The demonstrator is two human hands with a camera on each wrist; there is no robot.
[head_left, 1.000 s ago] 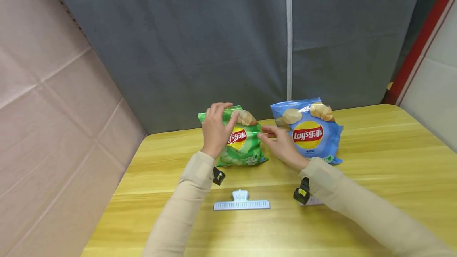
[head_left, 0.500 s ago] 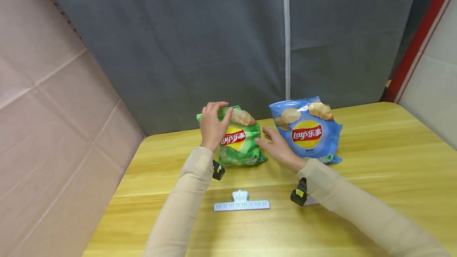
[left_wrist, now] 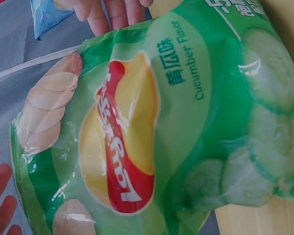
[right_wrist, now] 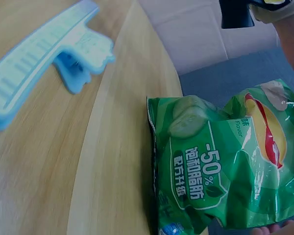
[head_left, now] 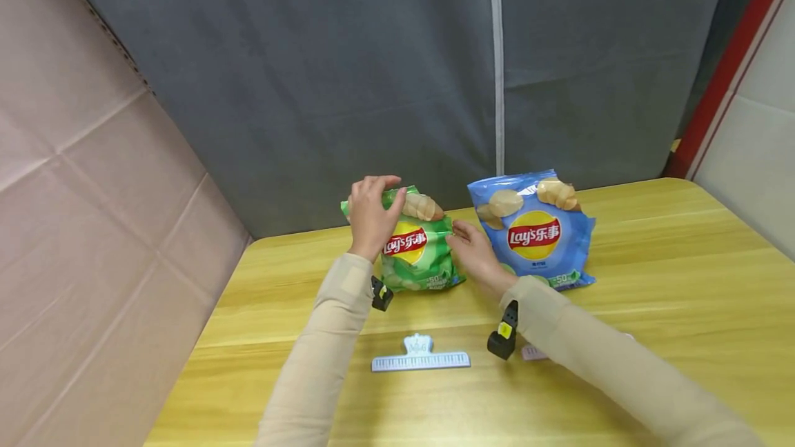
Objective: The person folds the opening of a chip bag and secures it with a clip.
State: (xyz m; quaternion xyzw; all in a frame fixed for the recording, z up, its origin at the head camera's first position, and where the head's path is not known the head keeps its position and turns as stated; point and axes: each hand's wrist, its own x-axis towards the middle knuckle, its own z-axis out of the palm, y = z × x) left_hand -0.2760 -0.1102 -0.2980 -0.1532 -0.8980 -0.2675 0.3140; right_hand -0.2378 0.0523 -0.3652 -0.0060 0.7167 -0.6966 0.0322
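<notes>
A green Lay's chip bag, labelled cucumber flavor in the left wrist view, stands near the table's back edge. My left hand is at its upper left, fingers spread and bent loosely over the top corner. At the bag's right edge is my right hand, its fingers extended beside that edge; whether they press on the bag is hard to tell. To the right, a blue Lay's bag leans upright, its lower left corner partly hidden by the right hand.
A light blue bag clip with a ruler-like bar lies nearer me on the wooden table. A pink clip lies mostly under the right forearm. A grey curtain hangs behind, and a pale cloth wall borders the left.
The right hand drew slightly away from the green bag's edge, then came back against it. My left hand moved little, uncovering more of the bag's logo. Both bags stayed nearly in place.
</notes>
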